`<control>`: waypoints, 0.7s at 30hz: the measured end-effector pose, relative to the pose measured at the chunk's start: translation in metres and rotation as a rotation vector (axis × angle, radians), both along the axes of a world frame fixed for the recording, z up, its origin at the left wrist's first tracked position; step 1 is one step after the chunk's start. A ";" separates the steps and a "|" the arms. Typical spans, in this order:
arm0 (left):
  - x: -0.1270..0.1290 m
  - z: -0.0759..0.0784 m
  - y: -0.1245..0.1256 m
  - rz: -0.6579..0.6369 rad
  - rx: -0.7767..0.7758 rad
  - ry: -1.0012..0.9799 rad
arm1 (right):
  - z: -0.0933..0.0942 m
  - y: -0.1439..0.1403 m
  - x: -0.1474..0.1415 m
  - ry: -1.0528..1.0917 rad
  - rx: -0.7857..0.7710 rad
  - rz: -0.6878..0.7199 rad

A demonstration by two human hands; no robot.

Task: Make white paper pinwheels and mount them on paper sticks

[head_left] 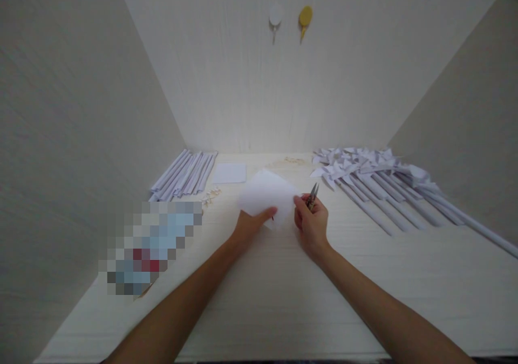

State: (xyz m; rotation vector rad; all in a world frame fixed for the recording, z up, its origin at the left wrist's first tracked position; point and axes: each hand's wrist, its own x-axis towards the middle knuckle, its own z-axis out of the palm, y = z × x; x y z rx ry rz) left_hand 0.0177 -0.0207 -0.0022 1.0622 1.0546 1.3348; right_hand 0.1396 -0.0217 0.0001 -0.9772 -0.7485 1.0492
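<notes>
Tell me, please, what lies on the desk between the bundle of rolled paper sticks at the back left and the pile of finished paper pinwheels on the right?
In the head view, a small flat white sheet, the paper square held in the left hand, and the right hand with small scissors.

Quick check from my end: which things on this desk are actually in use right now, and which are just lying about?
In use:
left hand holding the paper square
right hand holding the small scissors

Lying about:
rolled paper sticks
spare paper square
finished pinwheels
wall hooks
blurred item
</notes>
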 end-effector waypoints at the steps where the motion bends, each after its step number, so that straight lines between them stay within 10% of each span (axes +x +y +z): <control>1: 0.001 0.002 -0.003 0.008 0.009 0.018 | 0.000 0.001 0.001 0.001 0.002 -0.011; 12: 0.001 0.004 0.002 0.191 -0.078 -0.007 | -0.005 -0.001 -0.004 -0.403 0.005 0.376; 21: 0.001 0.008 -0.003 0.121 -0.061 0.091 | -0.010 0.001 -0.003 -0.571 0.039 0.430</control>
